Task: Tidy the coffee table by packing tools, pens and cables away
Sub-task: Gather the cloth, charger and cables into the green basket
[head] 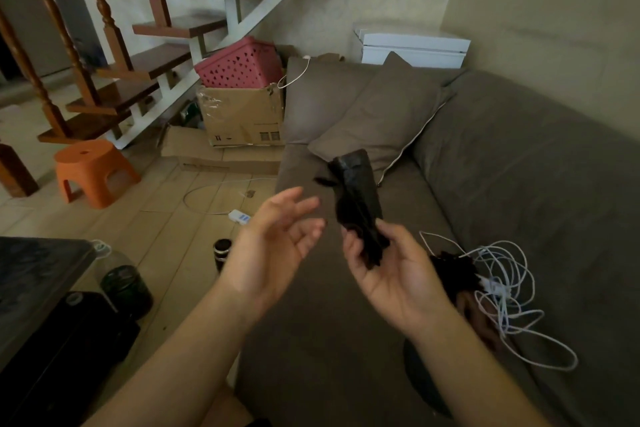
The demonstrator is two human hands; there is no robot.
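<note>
Right hand [391, 274] is gripping the lower end of a black pouch [356, 191] between thumb and curled fingers, holding it nearly upright above the sofa seat [311, 340]. Left hand [277, 236] is hovering just left, fingers apart, holding nothing. White cables [493, 286] are lying tangled on the seat, right.

A black pouch [356, 191] pinched in the right hand [398, 274]; white cable [512, 288] lies tangled on sofa [519, 184]

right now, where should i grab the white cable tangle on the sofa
Grip the white cable tangle at its dense middle, where the loops cross, coming from above. It lies flat on the sofa with loose loops sprawling outward, so the middle likely gathers most.
</note>
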